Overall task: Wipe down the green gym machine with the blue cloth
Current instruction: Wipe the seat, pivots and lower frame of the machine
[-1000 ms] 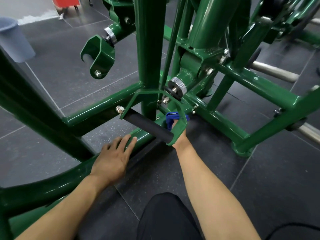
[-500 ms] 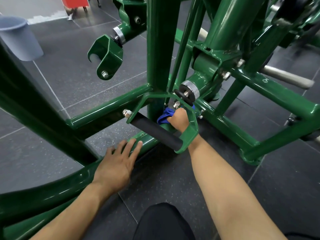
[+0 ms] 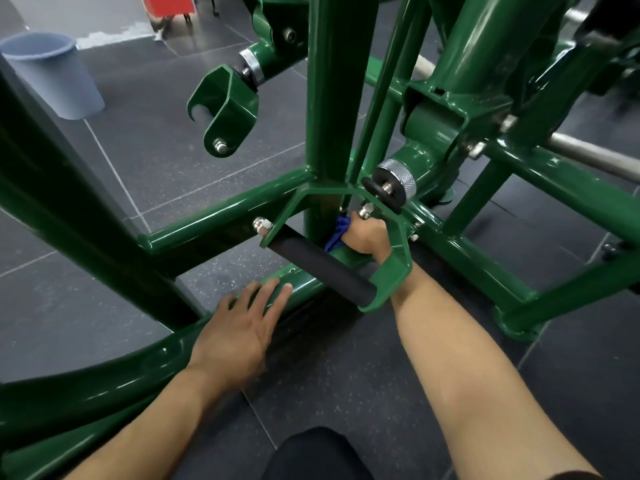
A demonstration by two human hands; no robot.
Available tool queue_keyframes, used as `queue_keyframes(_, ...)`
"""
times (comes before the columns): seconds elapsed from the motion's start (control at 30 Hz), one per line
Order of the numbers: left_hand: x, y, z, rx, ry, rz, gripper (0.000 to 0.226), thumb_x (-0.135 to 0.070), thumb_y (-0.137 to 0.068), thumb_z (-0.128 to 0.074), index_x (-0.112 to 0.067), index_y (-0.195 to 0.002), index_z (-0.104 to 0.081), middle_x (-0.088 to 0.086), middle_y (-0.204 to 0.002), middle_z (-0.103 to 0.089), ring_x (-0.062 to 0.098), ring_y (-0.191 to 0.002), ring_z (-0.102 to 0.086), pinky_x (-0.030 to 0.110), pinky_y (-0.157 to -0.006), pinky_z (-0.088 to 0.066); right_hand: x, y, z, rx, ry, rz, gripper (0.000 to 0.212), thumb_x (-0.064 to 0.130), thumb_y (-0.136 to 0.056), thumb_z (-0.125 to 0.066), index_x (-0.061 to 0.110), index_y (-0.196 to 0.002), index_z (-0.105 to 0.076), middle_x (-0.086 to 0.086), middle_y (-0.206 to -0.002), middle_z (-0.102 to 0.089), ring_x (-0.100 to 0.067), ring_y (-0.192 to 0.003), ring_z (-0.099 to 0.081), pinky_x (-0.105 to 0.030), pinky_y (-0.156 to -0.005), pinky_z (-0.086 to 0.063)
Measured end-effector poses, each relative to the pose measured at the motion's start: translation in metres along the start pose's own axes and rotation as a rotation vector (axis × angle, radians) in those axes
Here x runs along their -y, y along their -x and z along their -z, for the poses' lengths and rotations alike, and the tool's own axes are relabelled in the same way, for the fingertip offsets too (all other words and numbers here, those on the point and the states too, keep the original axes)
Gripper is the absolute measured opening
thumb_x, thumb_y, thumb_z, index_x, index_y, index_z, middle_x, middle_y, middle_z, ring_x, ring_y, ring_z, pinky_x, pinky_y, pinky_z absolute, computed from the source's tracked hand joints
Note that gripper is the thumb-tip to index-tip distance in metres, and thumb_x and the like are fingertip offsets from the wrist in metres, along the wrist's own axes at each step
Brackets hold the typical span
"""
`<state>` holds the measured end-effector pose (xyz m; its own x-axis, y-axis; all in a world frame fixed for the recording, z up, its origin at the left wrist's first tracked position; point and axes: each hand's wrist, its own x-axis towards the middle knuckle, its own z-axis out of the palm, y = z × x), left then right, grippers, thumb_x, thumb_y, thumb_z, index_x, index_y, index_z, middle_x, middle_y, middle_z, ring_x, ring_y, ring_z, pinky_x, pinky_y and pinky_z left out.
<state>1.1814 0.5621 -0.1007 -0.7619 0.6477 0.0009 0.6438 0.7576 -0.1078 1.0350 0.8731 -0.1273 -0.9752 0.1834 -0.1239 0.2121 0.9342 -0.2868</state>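
Note:
The green gym machine [image 3: 221,216] fills the view with glossy tubes and brackets. My right hand [image 3: 369,237] reaches through a green stirrup handle with a black grip [image 3: 322,265] and grips the blue cloth [image 3: 339,232], pressing it against the base of the upright post. Only a small fold of the cloth shows past my fingers. My left hand [image 3: 239,330] rests flat, fingers straight, on the low curved frame tube near the floor.
A grey bucket [image 3: 52,74] stands on the dark floor tiles at the far left. A second green bracket [image 3: 225,109] hangs above the left floor area. Bare steel bars [image 3: 588,157] stick out on the right. A knurled steel knob [image 3: 394,181] sits just above my right hand.
My right hand with the cloth has pushed further in and up through the stirrup handle toward the upright post. My left hand has stayed on the lower tube.

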Motion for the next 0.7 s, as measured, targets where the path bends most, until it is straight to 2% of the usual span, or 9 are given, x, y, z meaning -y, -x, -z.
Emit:
queue_keyframes(0.07,0.000,-0.001,0.000,-0.003,-0.004,-0.006,0.111,-0.032,-0.070,-0.085,-0.015,-0.162,-0.025,0.014,-0.160,-0.038,0.038,-0.136,-0.048,0.054,-0.095,-0.053,-0.035,-0.009,-0.034,-0.098,-0.113,-0.055,0.035,0.026,-0.084,-0.052,0.014,-0.114,-0.066,-0.016,-0.106,-0.071,-0.039,-0.103,-0.067,-0.046,-0.095,-0.051)
queue_keyframes(0.17,-0.001,0.000,0.001,-0.046,-0.026,-0.003,0.107,-0.035,-0.068,-0.088,-0.014,-0.159,-0.035,0.014,-0.156,-0.045,0.038,-0.133,-0.052,0.053,-0.091,-0.055,-0.093,-0.012,-0.081,-0.091,-0.266,-0.052,0.039,0.036,-0.084,-0.054,0.029,-0.123,-0.056,-0.001,-0.123,-0.064,-0.029,-0.122,-0.060,-0.052,-0.107,-0.049)
queue_keyframes(0.23,-0.001,0.000,0.000,-0.064,-0.031,-0.005,0.109,-0.036,-0.065,-0.091,-0.013,-0.158,-0.039,0.014,-0.155,-0.047,0.037,-0.132,-0.049,0.053,-0.089,-0.056,-0.082,0.021,-0.046,-0.168,-0.294,-0.014,0.036,0.028,-0.090,-0.055,0.024,-0.126,-0.058,-0.001,-0.128,-0.062,-0.030,-0.131,-0.054,-0.049,-0.116,-0.038)
queue_keyframes(0.3,-0.001,0.000,0.002,-0.066,-0.026,-0.002,0.112,-0.036,-0.061,-0.093,-0.013,-0.157,-0.041,0.015,-0.154,-0.047,0.035,-0.132,-0.043,0.053,-0.088,-0.056,-0.075,0.036,-0.018,-0.179,-0.199,-0.001,0.047,0.020,-0.094,-0.054,0.009,-0.140,-0.055,-0.012,-0.142,-0.054,-0.039,-0.141,-0.045,-0.053,-0.123,-0.025)
queue_keyframes(0.33,-0.001,-0.001,0.002,-0.059,-0.027,-0.002,0.113,-0.037,-0.060,-0.094,-0.013,-0.157,-0.041,0.015,-0.154,-0.048,0.035,-0.133,-0.041,0.053,-0.088,-0.056,-0.079,0.032,-0.015,-0.146,-0.161,-0.039,0.055,0.021,-0.097,-0.054,0.005,-0.149,-0.046,-0.015,-0.155,-0.043,-0.040,-0.149,-0.033,-0.055,-0.125,-0.019)
queue_keyframes(0.4,-0.001,-0.001,0.003,-0.053,-0.023,0.011,0.115,-0.037,-0.057,-0.094,-0.013,-0.156,-0.041,0.015,-0.153,-0.049,0.034,-0.133,-0.040,0.053,-0.087,-0.057,-0.084,0.020,-0.014,-0.119,-0.213,-0.214,0.065,0.030,-0.100,-0.056,0.010,-0.158,-0.034,-0.007,-0.166,-0.025,-0.036,-0.157,-0.014,-0.055,-0.127,-0.013)
queue_keyframes(0.5,-0.001,-0.002,0.004,-0.053,-0.039,0.005,0.113,-0.040,-0.054,-0.094,-0.012,-0.153,-0.046,0.015,-0.150,-0.053,0.035,-0.130,-0.042,0.052,-0.084,-0.059,-0.082,0.005,-0.010,-0.187,-0.352,-0.333,0.053,0.025,-0.094,-0.054,0.012,-0.145,-0.046,-0.011,-0.156,-0.041,-0.036,-0.148,-0.029,-0.055,-0.122,-0.024)
queue_keyframes(0.63,-0.002,0.000,0.002,-0.049,-0.022,-0.010,0.113,-0.042,-0.057,-0.093,-0.010,-0.154,-0.044,0.016,-0.152,-0.049,0.037,-0.133,-0.044,0.054,-0.085,-0.059,-0.092,-0.015,0.006,-0.122,-0.344,-0.437,0.051,0.029,-0.091,-0.058,0.008,-0.136,-0.050,-0.024,-0.141,-0.053,-0.043,-0.131,-0.047,-0.045,-0.111,-0.037)
queue_keyframes(0.7,-0.002,0.000,0.000,-0.029,-0.017,-0.009,0.113,-0.042,-0.059,-0.093,-0.010,-0.155,-0.043,0.017,-0.153,-0.048,0.040,-0.133,-0.048,0.056,-0.086,-0.059,-0.102,-0.021,0.008,-0.107,-0.451,-0.492,0.047,0.033,-0.090,-0.062,0.010,-0.130,-0.056,-0.023,-0.135,-0.060,-0.041,-0.123,-0.057,-0.040,-0.102,-0.044)
